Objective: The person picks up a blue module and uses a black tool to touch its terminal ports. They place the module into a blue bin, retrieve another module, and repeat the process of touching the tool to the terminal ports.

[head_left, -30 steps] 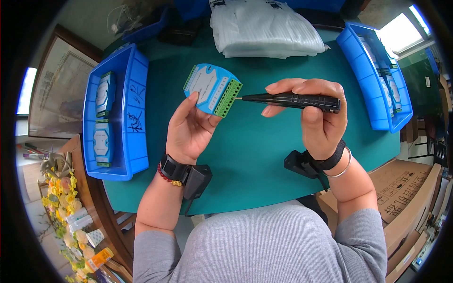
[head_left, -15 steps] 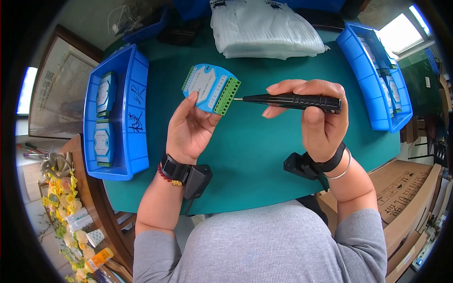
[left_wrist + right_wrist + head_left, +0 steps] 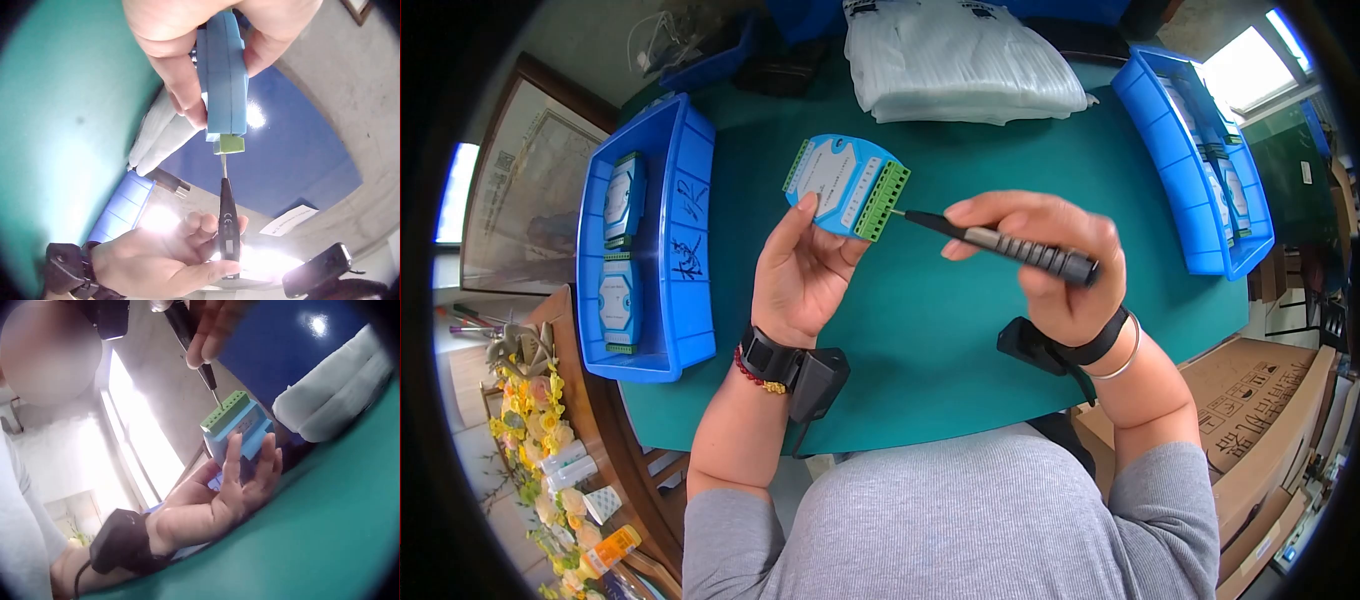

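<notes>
First: Nearest you, along the near edge of the green worktop [image 3: 940,350], I count two black wrist devices [image 3: 818,385], one strapped to each of your wrists. You also wear one silver bangle [image 3: 1138,345] on the right and one red-beaded bracelet [image 3: 758,376] on the left.

Second: And your hands?

First: Two, both occupied. Your right hand [image 3: 1075,265] is clamped on one black screwdriver [image 3: 1022,248] that points left. Your left hand [image 3: 805,285] pinches one blue-and-white module [image 3: 837,185] by its near side, raised above the middle of the worktop.

Second: How many green terminal strips [image 3: 882,203] does your module carry?

First: Two, one at its left end and one at its right. Your screwdriver's single blade [image 3: 224,166] meets the right one.

Second: Farther out, you have two blue bins flanking the worktop. The left bin [image 3: 690,335] holds two more modules [image 3: 618,303], one near, one far. The right bin [image 3: 1168,170] holds several, but they overlap, so I can't give you an exact count.

First: At the far side lies one bundle of white plastic [image 3: 960,75].
</notes>
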{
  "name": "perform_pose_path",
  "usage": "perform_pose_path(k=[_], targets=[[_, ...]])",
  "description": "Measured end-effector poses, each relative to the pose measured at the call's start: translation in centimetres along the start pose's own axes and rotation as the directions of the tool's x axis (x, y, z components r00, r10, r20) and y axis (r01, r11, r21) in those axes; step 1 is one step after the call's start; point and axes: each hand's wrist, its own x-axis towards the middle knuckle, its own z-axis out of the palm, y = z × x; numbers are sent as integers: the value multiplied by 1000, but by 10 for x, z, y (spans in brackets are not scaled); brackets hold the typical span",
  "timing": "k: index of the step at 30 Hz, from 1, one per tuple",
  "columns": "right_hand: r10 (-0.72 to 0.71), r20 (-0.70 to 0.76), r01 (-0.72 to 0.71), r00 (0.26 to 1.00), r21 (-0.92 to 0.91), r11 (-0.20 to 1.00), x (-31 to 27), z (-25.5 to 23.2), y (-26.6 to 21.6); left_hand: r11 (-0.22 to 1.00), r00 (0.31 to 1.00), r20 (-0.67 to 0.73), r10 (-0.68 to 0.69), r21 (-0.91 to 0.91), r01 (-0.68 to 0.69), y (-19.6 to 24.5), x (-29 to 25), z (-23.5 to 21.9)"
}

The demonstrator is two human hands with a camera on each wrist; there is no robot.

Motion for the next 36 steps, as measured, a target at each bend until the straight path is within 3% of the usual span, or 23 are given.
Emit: perform_pose_path(k=[3,10,13,17,20,23,30,33,36], targets=[[47,-129,-25,991,164,986,-1,0,4,1000,1000,21,19,2,-19,-1,0,0],[86,-126,-62,988,188,980,-1,4,5,1000,1000,22,-8,-16,8,0,1,-1],[83,-65,-76,994,91,993,1,6,0,1000,1000,-4,14,8,-14,-1,0,1],[-80,118,89,990,-72,993,0,-2,5,1000,1000,7,15,5,-15,-1,0,1],[57,-56,-53,997,63,997,1,4,-2,1000,1000,16,16,-5,-16,0,0,0],[42,-99,-27,994,147,989,1,0,3,1000,1000,16,13,-27,-13,0,1,-1],[72,-108,-55,992,152,987,-1,5,6,1000,1000,14,16,-8,-16,-1,0,0],[61,-32,-59,998,48,997,0,7,1,1000,1000,24,13,-14,-12,0,1,-2],[-86,105,94,991,-76,993,-2,3,6,1000,999,41,26,5,-26,-1,2,-4]])
